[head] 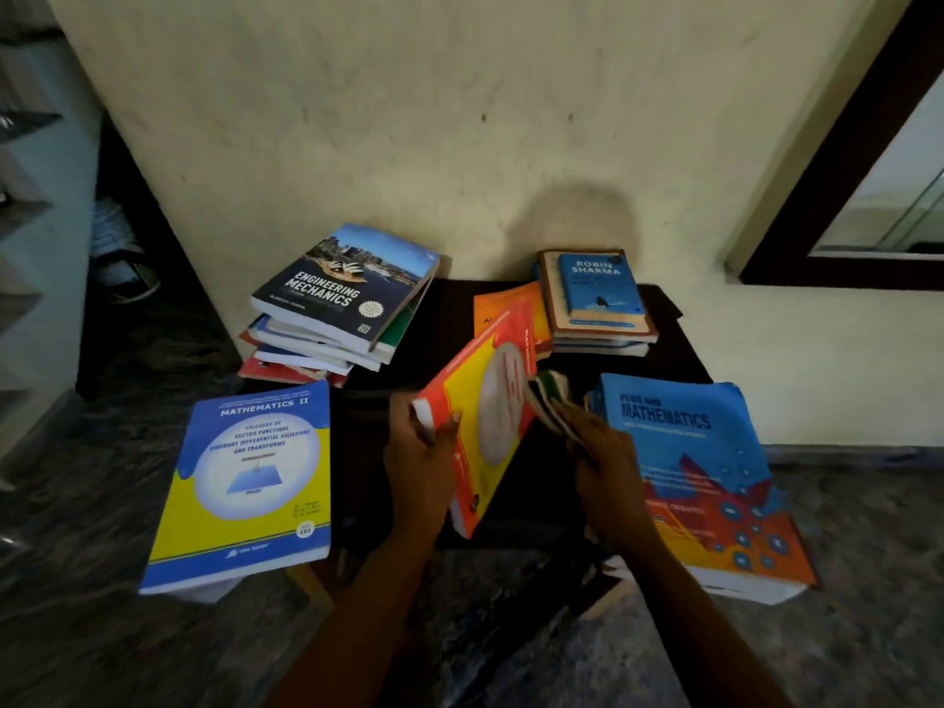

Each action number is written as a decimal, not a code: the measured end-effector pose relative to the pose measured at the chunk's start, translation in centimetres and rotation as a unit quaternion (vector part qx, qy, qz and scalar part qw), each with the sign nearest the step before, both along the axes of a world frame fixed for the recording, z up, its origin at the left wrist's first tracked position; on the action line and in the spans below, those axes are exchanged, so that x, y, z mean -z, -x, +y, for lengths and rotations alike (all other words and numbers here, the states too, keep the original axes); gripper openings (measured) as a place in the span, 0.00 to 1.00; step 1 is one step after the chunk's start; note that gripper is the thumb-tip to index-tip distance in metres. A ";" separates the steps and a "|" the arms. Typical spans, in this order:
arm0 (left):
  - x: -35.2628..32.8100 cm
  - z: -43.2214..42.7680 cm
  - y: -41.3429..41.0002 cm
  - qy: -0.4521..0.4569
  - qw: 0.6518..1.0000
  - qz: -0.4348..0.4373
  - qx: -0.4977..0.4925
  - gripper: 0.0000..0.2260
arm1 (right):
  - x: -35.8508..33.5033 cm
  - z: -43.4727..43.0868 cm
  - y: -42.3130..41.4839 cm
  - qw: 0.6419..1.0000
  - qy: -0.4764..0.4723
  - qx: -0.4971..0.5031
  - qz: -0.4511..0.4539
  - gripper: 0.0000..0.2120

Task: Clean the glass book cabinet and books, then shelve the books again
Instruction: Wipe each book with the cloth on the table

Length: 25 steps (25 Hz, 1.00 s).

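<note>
My left hand [419, 452] grips the lower left edge of a red and yellow book [485, 421], held tilted above a dark low table [679, 350]. My right hand [600, 452] holds a folded cloth [549, 401] against the book's right edge. A blue and yellow Mathematics II book [245, 488] lies flat at the left. At the right lies a blue and orange Mathematics book [705, 477]. At the back left stands a stack topped by Engineering Mechanics [347, 288]. A smaller stack topped by a blue Robin Sharma book [597, 293] sits at the back right, beside an orange book [503, 306].
A pale yellow wall [459, 120] rises right behind the table. A dark wooden frame with glass [868, 206] is at the right. White shelves [30, 222] stand at the far left. The floor [102, 631] is dark patterned stone.
</note>
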State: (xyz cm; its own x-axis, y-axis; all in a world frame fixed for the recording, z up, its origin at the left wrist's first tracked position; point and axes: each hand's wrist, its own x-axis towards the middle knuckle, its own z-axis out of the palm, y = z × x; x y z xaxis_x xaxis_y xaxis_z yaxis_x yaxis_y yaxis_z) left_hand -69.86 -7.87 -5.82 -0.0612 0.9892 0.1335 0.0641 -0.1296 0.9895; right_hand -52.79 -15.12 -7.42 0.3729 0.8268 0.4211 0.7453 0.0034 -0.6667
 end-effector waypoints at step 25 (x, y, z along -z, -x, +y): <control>11.2 -3.7 6.4 0.422 0.874 -0.239 -0.015 0.16 | 5.8 14.9 2.3 0.939 0.272 -0.040 -0.207 0.24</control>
State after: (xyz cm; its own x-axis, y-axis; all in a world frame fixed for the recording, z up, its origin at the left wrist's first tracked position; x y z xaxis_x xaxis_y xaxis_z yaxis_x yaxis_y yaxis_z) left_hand -76.31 -11.59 -17.03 0.0614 0.7198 -0.6915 -0.3923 0.6545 0.6464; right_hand -55.11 -0.27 -13.20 0.1989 0.9798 0.0229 0.9528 -0.1878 -0.2385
